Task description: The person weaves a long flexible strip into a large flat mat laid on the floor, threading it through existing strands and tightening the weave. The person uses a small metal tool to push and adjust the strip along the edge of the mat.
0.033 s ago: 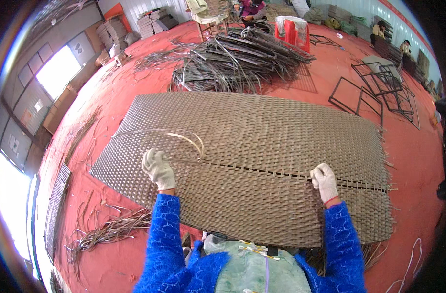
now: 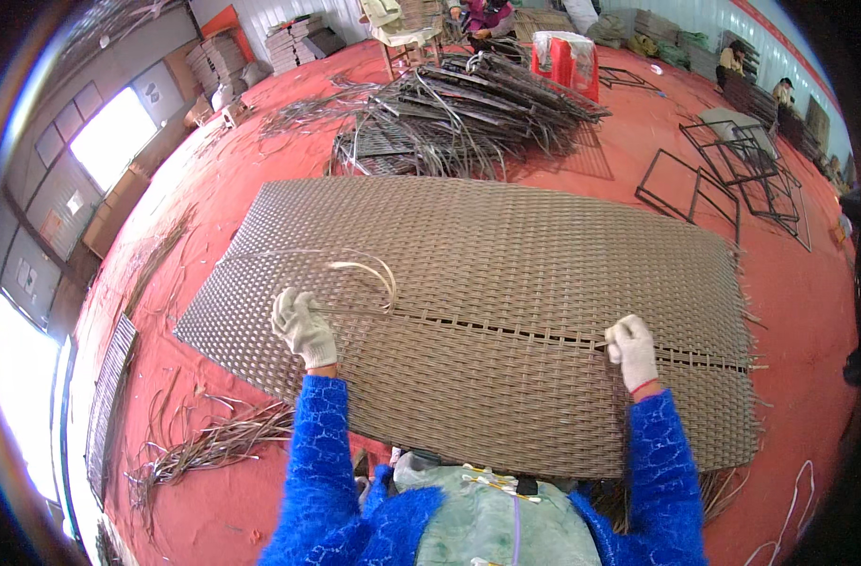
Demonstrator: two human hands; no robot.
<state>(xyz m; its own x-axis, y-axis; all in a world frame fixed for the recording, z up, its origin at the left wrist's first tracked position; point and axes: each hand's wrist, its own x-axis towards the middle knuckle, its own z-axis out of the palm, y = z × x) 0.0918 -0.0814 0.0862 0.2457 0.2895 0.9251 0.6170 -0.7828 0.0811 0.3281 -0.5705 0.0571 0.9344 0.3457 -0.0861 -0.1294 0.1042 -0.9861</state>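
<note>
A large brown woven panel (image 2: 543, 245) lies in front of me, with a narrow dark gap running across it. My left hand (image 2: 304, 327), in a white knit glove, is closed over the panel's left part. From its fingers a thin weaving strip (image 2: 390, 283) extends toward the gap, with a pale loop curling above the panel. Gloved the same way, my right hand (image 2: 631, 352) pinches a short bit of strip at the gap's right part. The fingertips hide most of what each hand grips.
Beyond the panel rises a heap of dark woven pieces (image 2: 449, 113). A red stool (image 2: 564, 64) and a chair (image 2: 400, 33) stand behind it, near a seated person. Metal frames (image 2: 690, 193) lie at right. Loose strips (image 2: 218, 443) litter the red floor at left.
My right hand has shifted slightly right along the gap. My left hand has moved a little left, and the pale loop's end has changed position slightly.
</note>
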